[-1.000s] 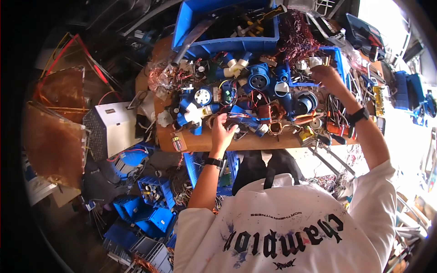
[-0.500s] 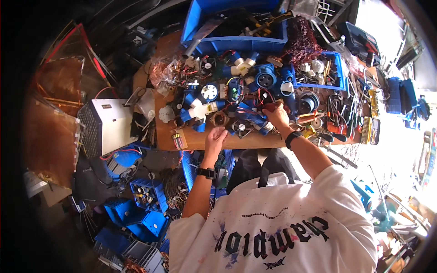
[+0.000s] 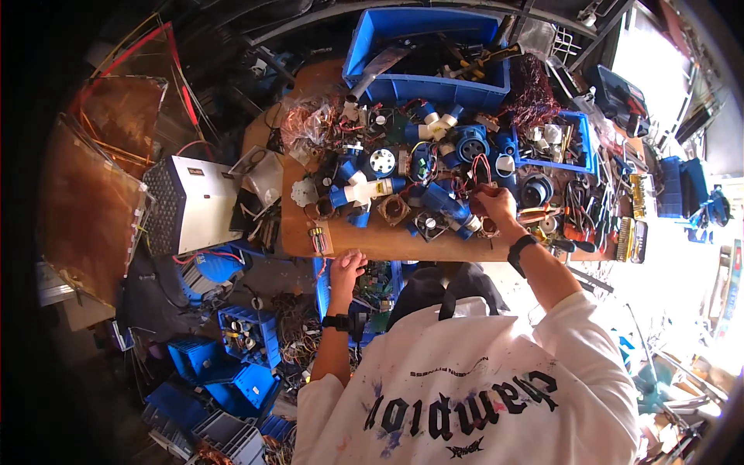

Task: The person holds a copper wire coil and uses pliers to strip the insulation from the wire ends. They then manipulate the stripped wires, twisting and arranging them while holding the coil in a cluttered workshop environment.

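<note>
My right hand (image 3: 497,204) is closed over the front part of the cluttered workbench (image 3: 372,244). Its fingers grip something dark that they mostly cover, and a loop of red wires (image 3: 481,164) rises just beyond them. Off the bench's front edge, my left hand (image 3: 347,268) has its fingers curled together; whether a thin wire lies in them I cannot make out. Close to it, a small battery pack (image 3: 318,239) with red wires lies on the bench. Blue-and-white plug connectors (image 3: 362,188), a square frame with a round hole (image 3: 394,209) and a small cooling fan (image 3: 428,225) lie between the hands.
A big blue crate (image 3: 434,87) with tools stands at the back. A smaller blue bin (image 3: 593,143) of parts sits to the right, beside pliers and screwdrivers (image 3: 577,209). At left stands a white metal case (image 3: 205,203); blue bins (image 3: 221,372) lie on the floor below.
The view has shifted, so the bench sits farther right. My left hand has moved left and nearer to me, towards the battery pack. My right hand stays closed, now slightly nearer the front edge.
</note>
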